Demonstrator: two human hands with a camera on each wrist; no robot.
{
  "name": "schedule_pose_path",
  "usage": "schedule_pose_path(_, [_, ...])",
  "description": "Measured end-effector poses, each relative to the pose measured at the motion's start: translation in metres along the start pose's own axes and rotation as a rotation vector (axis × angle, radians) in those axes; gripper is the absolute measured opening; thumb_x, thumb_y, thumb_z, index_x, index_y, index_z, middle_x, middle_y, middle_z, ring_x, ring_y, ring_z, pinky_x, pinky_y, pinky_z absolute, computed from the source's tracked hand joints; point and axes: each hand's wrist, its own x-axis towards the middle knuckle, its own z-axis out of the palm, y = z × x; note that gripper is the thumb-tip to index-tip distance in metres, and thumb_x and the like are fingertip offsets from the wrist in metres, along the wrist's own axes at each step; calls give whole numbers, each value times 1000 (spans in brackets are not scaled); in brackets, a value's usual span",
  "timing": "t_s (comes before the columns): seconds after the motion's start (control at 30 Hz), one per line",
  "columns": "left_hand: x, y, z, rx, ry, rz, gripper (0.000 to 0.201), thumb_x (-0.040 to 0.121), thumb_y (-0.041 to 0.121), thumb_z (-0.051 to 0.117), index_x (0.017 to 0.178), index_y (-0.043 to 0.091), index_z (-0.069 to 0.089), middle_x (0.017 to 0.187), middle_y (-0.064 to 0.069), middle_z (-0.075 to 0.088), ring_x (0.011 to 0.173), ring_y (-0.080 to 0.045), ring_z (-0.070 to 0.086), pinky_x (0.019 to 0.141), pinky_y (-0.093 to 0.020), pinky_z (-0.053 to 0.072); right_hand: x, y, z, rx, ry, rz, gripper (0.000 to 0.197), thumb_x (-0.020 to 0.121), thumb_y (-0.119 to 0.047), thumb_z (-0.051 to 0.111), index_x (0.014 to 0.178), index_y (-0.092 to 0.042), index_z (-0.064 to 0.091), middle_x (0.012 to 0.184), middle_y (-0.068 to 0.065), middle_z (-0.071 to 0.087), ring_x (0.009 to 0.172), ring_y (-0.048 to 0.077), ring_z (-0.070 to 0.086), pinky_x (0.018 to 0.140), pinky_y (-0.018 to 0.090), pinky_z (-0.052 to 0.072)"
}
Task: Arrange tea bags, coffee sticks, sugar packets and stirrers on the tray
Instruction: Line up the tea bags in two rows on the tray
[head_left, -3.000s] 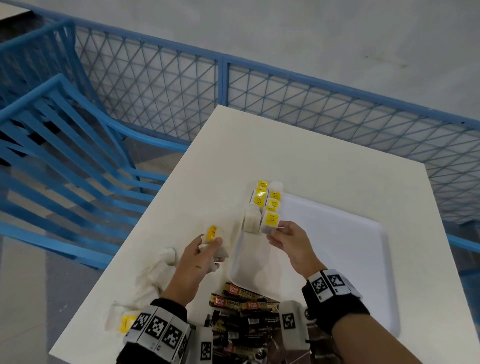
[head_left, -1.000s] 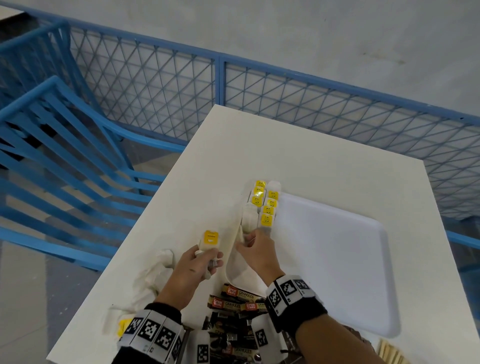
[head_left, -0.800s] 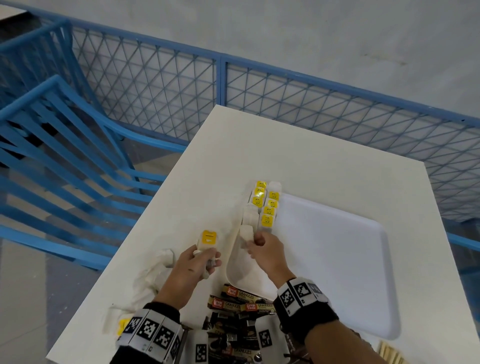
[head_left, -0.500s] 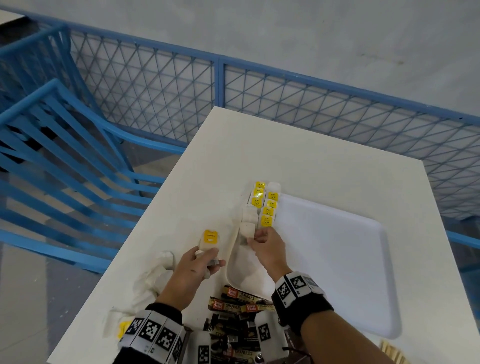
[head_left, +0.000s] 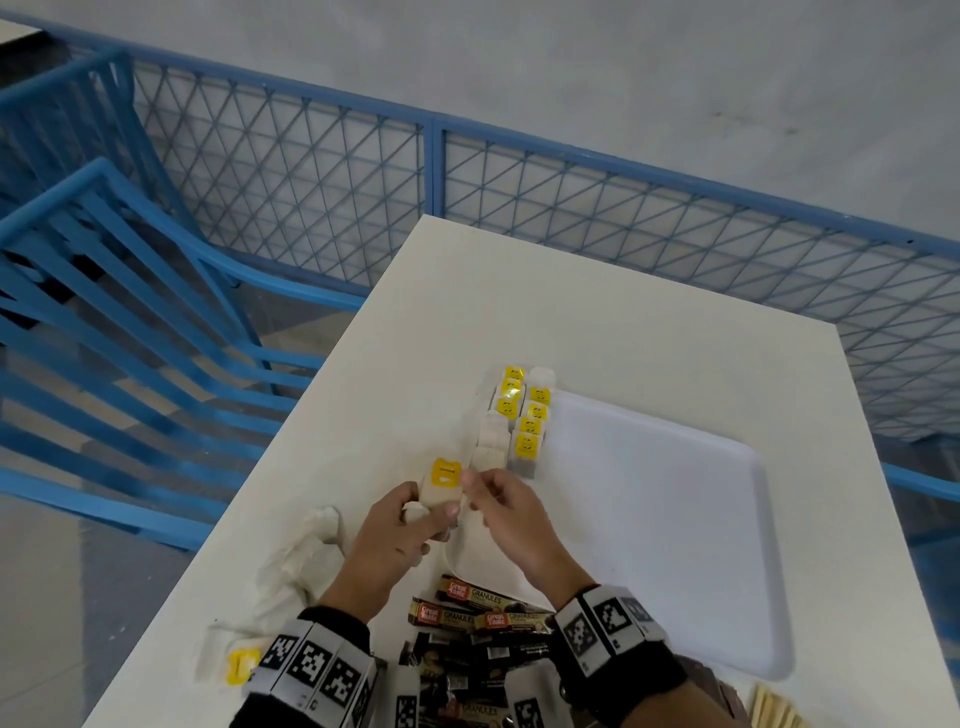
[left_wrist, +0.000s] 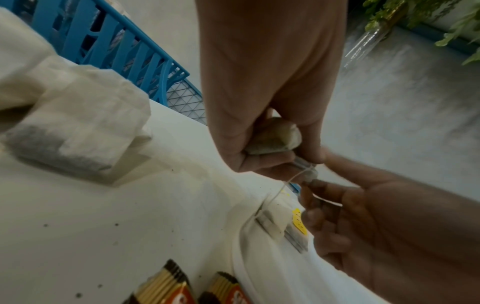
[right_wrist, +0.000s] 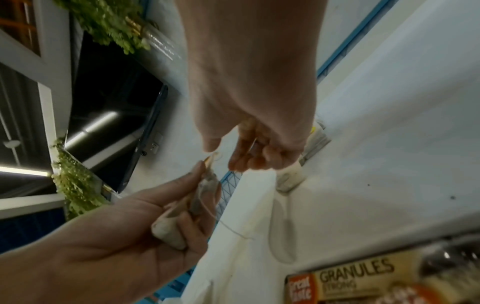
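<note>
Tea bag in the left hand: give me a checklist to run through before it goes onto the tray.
1. Left hand grips the tea bag: ok.
2. Right hand has hold of the bag or its tag: cannot tell; its fingertips are at the bag.
3. String free of snags: cannot tell; a loose thread trails toward the tray.
4. Free tray surface beside the tea bag rows: ok.
5. Coffee sticks out of the placing path: ok.
</note>
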Motion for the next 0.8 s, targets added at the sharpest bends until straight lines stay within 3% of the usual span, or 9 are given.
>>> schedule_pose_path(0.07, [1,0,1,46,-14,22,14,83,13,68,90,4,59,66,0,63,61,-11,54,47,-14,38,-9,-3,1,68,-86,-4,22,89,-39,57,80,-19,59,72,-9,62,62,4,50,60,14,40])
schedule_pose_path(0.17, [1,-1,2,115,-46,38,14,82,12,69,89,4,60,67,-4,59,56,-11,46,46,-16,36,-10,0,-2,153,-98,8,14,88,-25,63,79,-15,57,66,-6,63,57,3,50,52,15,39])
schedule_pose_path(0.3, [-2,0,5,59,-88,8,14,87,20,63,96,9,65,75,0,69,68,-8,61,55,-15,44,-8,4,-9,200,-77,10,11,90,-17,60,91,-6,61,70,0,61,60,9,57,51,19,43])
schedule_pose_path(0.43, [-3,0,4,-8,-67,3,13,90,20,59,94,10,67,73,5,70,64,-4,62,61,-19,45,-7,7,-17,216,-79,49,16,92,-16,57,98,-3,65,76,2,64,61,9,62,54,20,47])
schedule_pose_path(0.63, [1,-5,-1,-17,28,25,13,90,17,59,92,7,66,80,-4,66,67,-10,60,61,-21,46,2,16,-35,230,13,84,10,90,-12,60,97,-8,66,85,8,65,70,13,60,55,17,49])
schedule_pose_path(0.7, [1,-6,-3,-25,31,13,12,90,18,60,92,9,66,80,-3,63,70,-13,57,64,-24,45,8,20,-44,154,79,82,3,87,-12,63,89,-14,64,81,2,65,69,11,58,56,18,48])
schedule_pose_path(0.8, [3,-8,-5,-10,17,4,12,88,19,61,92,10,68,77,-3,60,68,-13,52,61,-22,43,22,28,-55,6,173,77,12,83,-15,69,74,-20,61,72,-2,65,65,12,57,59,22,45])
